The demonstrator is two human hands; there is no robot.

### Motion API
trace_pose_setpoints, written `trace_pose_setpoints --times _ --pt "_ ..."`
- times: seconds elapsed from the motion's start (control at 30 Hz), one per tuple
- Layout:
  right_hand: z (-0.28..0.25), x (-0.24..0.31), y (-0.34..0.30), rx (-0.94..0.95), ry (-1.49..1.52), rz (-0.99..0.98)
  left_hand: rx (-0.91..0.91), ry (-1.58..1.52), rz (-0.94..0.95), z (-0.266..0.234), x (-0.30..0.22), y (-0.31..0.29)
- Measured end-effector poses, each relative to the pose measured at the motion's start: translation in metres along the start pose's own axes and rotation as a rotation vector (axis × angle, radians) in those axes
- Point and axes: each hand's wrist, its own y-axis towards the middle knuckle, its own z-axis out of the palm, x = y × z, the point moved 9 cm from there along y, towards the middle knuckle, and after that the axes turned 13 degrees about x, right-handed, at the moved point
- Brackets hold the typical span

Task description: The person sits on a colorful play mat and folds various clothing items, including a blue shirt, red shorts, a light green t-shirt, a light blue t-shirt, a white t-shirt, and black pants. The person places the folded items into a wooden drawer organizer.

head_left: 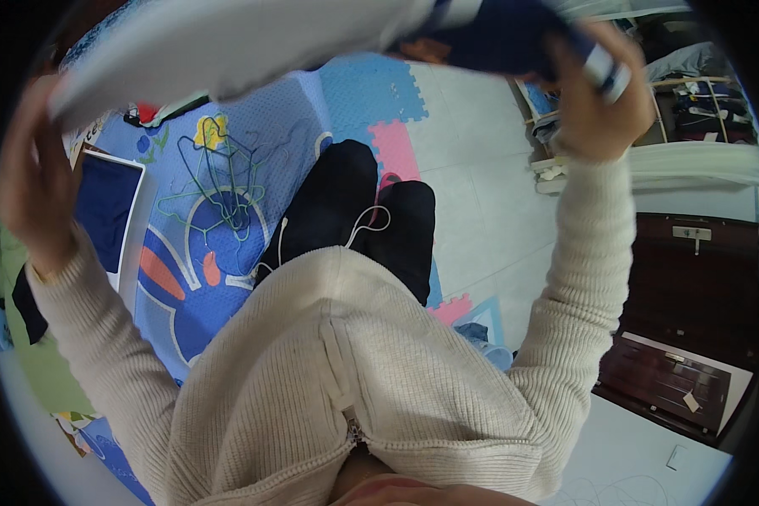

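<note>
A grey-white garment (pixel 228 51) with a navy part and white bands is stretched across the top, partly out of the picture and smeared by motion; its exact kind cannot be made out. My left hand (pixel 40 181) pinches its left end. Around the navy, white-banded end on the right, my right hand (pixel 603 105) is closed. Beneath the garment, several green wire hangers (pixel 232 190) lie in a tangle on a blue patterned bedspread (pixel 173 325). Close to my left wrist is a white-rimmed box (pixel 133 215) with navy cloth (pixel 108 207) inside.
Pink and blue foam mats (pixel 371 88) border the pale tiled floor (pixel 468 181). A shelf unit (pixel 659 114) of folded clothes stands at the right, above a dark wooden door (pixel 683 295). A white cord (pixel 375 218) hangs over my dark trousers.
</note>
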Motion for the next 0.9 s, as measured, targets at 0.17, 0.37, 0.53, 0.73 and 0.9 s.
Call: trace_pose_setpoints --times 0.17,0.37,0.53,0.73,0.9 --pt "0.096 0.049 -0.123 0.493 0.132 -0.057 0.263 -0.590 -0.140 0.083 -0.124 -0.089" --pt "0.213 0.113 -0.297 1.042 0.454 0.083 0.643 -1.011 -0.188 0.163 -0.246 -0.192" --pt "0.235 0.088 -0.265 1.102 0.890 0.456 0.653 -1.106 -0.303 0.164 -0.248 -0.203" --pt "0.320 0.164 -0.219 0.904 0.874 0.300 0.638 -1.070 -0.303 0.167 -0.238 -0.189" --pt "0.350 0.223 -0.194 1.326 0.625 0.199 0.521 -1.219 -0.577 0.178 -0.228 -0.196"
